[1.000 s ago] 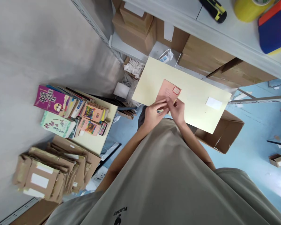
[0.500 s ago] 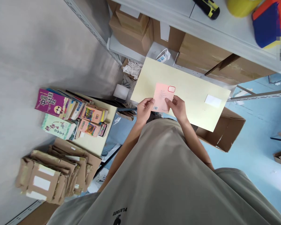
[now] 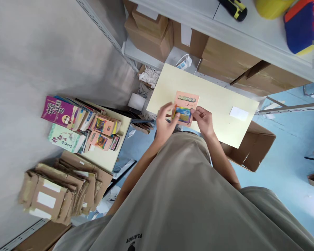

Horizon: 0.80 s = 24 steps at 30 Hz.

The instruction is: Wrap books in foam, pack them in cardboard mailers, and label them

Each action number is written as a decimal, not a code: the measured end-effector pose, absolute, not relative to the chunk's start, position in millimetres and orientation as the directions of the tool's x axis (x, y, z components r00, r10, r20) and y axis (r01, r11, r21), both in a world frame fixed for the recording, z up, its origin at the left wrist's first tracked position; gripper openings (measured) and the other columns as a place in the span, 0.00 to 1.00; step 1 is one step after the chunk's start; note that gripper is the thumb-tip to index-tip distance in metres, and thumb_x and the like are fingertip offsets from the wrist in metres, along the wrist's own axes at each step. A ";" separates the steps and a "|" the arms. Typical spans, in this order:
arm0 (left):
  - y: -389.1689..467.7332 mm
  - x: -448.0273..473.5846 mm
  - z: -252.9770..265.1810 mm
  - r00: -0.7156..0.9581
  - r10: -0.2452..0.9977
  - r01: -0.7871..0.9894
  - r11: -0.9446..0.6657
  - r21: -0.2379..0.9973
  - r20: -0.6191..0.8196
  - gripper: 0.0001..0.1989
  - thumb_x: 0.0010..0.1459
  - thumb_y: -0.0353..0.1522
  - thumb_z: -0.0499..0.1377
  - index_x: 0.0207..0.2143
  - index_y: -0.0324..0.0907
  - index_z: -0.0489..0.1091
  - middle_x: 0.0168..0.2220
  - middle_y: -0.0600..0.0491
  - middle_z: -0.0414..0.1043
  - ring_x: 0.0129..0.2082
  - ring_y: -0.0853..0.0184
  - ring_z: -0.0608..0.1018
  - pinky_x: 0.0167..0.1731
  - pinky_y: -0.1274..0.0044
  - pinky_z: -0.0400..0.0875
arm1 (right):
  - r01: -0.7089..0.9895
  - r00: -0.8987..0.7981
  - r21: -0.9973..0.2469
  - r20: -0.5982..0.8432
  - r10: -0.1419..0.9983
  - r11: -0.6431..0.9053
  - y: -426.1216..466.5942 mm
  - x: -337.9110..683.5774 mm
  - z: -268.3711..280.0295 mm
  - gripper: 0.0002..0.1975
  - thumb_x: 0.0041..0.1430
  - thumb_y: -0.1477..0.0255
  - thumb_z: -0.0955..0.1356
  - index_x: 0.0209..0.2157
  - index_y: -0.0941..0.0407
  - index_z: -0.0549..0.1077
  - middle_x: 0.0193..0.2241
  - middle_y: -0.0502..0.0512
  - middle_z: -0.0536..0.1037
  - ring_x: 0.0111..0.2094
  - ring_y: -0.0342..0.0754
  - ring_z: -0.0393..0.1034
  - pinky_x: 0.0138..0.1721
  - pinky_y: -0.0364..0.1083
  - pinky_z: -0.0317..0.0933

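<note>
A thin pink book (image 3: 187,100) is held over the cream tabletop (image 3: 217,108), its front cover up, with a colourful picture and a title. My left hand (image 3: 163,125) is at the book's left edge, the thumb lying on the cover and the other fingers curved beside and partly behind it. On the right edge, my right hand (image 3: 204,122) pinches the book between thumb and fingers. A white slip of paper (image 3: 239,113) lies on the tabletop to the right of my hands.
Piled books (image 3: 59,113) and flattened cardboard (image 3: 45,198) stand to the left. An open cardboard box (image 3: 259,143) sits below the table's right end. Behind are a power strip (image 3: 184,62) and closed cartons (image 3: 225,59); a screwdriver (image 3: 235,8) lies on the upper shelf.
The pink book has been turned over, from its back cover with the barcode to its picture cover. My left hand has shifted its hold, with the thumb now on the cover.
</note>
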<state>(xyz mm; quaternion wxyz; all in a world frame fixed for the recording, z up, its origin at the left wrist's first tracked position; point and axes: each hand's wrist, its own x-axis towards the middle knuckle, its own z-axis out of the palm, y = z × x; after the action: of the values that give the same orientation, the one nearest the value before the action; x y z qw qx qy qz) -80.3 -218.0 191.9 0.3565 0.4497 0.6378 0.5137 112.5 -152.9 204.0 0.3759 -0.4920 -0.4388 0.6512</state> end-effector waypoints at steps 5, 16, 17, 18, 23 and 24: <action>-203.1 -112.5 180.7 -0.214 0.943 -0.083 0.241 0.967 -0.254 0.27 0.60 0.55 0.79 0.50 0.45 0.89 0.49 0.44 0.91 0.48 0.55 0.90 0.51 0.66 0.86 | -0.047 -0.330 -0.934 -0.320 0.888 -0.354 -147.7 132.0 202.5 0.33 0.57 0.34 0.83 0.42 0.49 0.87 0.32 0.51 0.89 0.34 0.53 0.84 0.42 0.57 0.86; -195.9 -108.0 209.2 -0.212 0.972 0.179 -0.066 0.982 0.104 0.15 0.66 0.46 0.78 0.41 0.47 0.83 0.47 0.47 0.88 0.50 0.58 0.89 0.54 0.67 0.86 | 0.027 -0.329 -1.000 -0.003 0.944 0.007 -140.0 133.3 214.5 0.21 0.66 0.39 0.82 0.43 0.41 0.89 0.64 0.54 0.89 0.75 0.64 0.77 0.80 0.74 0.67; -194.4 -108.1 211.5 -0.208 0.968 0.218 -0.092 0.972 0.138 0.15 0.66 0.46 0.78 0.40 0.47 0.82 0.48 0.46 0.87 0.52 0.57 0.89 0.56 0.66 0.86 | 0.039 -0.335 -0.999 0.004 0.942 0.018 -139.3 134.1 216.0 0.20 0.66 0.41 0.83 0.41 0.41 0.88 0.66 0.52 0.88 0.77 0.65 0.74 0.82 0.75 0.64; -192.9 -108.2 213.2 -0.207 0.966 0.252 -0.103 0.962 0.158 0.14 0.67 0.45 0.78 0.39 0.47 0.82 0.48 0.46 0.87 0.53 0.57 0.89 0.57 0.65 0.86 | 0.051 -0.336 -0.999 0.001 0.942 0.019 -138.9 135.1 216.8 0.18 0.67 0.42 0.83 0.39 0.41 0.88 0.67 0.51 0.87 0.79 0.65 0.73 0.82 0.76 0.63; -190.0 -104.0 212.5 -0.202 0.959 0.251 -0.143 0.957 0.196 0.12 0.70 0.43 0.77 0.41 0.47 0.81 0.49 0.47 0.86 0.53 0.58 0.89 0.57 0.65 0.86 | 0.063 -0.315 -0.998 -0.015 0.949 0.005 -138.8 142.3 213.7 0.12 0.71 0.48 0.81 0.42 0.40 0.90 0.68 0.51 0.86 0.78 0.65 0.73 0.79 0.75 0.69; -190.6 -102.5 211.1 -0.213 0.958 0.219 -0.145 0.965 0.192 0.13 0.70 0.44 0.77 0.42 0.47 0.80 0.48 0.47 0.86 0.52 0.58 0.90 0.56 0.66 0.87 | 0.065 -0.307 -0.998 -0.026 0.951 -0.006 -139.1 144.0 212.4 0.13 0.71 0.47 0.81 0.45 0.39 0.90 0.65 0.52 0.87 0.75 0.65 0.76 0.76 0.73 0.72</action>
<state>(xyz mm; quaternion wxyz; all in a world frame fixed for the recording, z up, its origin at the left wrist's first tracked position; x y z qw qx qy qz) -102.5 -190.6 211.1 0.3402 0.5270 0.5584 0.5429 144.0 -139.1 212.4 0.3958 -0.4356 -0.5833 0.5598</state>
